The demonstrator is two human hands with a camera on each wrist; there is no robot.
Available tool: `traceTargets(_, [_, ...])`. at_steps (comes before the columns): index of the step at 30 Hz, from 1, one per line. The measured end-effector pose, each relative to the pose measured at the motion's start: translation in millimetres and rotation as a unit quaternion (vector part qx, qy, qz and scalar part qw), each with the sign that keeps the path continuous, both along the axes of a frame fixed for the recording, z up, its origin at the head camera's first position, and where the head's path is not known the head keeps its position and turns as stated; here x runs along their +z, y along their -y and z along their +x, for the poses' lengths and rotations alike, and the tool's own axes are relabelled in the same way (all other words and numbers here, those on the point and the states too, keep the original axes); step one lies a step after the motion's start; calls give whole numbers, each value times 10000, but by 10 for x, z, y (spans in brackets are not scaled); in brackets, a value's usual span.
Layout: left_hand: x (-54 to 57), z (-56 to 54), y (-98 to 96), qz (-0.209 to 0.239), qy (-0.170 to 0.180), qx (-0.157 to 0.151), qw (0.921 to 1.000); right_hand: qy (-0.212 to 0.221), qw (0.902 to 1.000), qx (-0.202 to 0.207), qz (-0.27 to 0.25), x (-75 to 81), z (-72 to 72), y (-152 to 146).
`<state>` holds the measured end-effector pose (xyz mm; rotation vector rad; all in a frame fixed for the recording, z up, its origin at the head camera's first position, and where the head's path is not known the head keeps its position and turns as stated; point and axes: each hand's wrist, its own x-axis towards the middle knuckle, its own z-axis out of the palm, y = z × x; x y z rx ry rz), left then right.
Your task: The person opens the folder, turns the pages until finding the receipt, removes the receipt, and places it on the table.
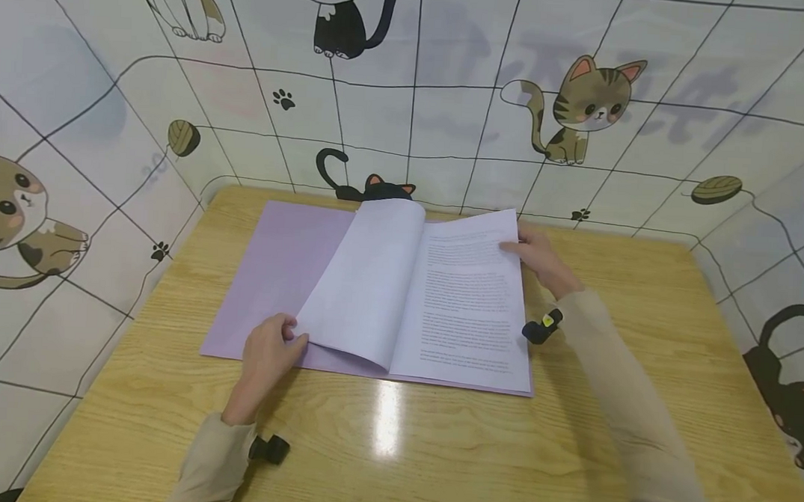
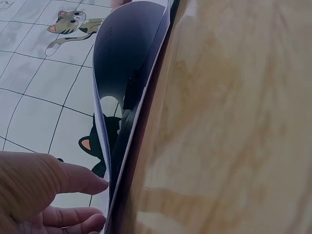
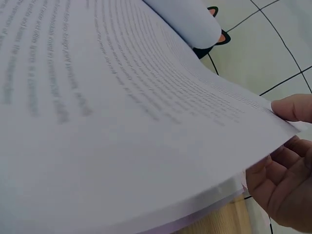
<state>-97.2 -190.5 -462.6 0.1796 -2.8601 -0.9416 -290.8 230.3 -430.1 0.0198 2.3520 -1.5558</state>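
A purple folder (image 1: 276, 272) lies spread on the table, with printed sheets inside it. My left hand (image 1: 270, 350) pinches the lower left corner of the turned-over pages (image 1: 367, 287), which are blank on the visible side and curve up near the fold. In the left wrist view, the thumb of that hand (image 2: 58, 195) presses on the bowed stack; a dark clip-like part (image 2: 130, 92) shows inside the curl. My right hand (image 1: 539, 257) pinches the upper right edge of a printed page (image 1: 470, 306). The right wrist view shows the lifted page (image 3: 170, 146) between thumb and curled fingers.
The wooden table (image 1: 420, 461) extends in front of and beside the folder. Behind it rises a wall covering (image 1: 448, 126) with cat drawings and grid lines, which also runs along both sides. Small black cameras (image 1: 270, 450) are worn on both wrists.
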Motion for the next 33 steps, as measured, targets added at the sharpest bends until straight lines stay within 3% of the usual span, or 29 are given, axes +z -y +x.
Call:
traceTargets(9, [22,8,-1,82,-420,53,9991,331,9988,246,-277,82,326,19])
traceTargets(19, [78,16,-111,89,-1659,116,9860,550,9964,460,-446,109,584,17])
traceTargets(24, [174,-2,-281,201,-2074,-177,9779,602,9953,543,-537,132,710,22])
traceTargets(33, [341,12,-775,388,-2605,-1241,9567,576,9936,399,-891,209,858,88])
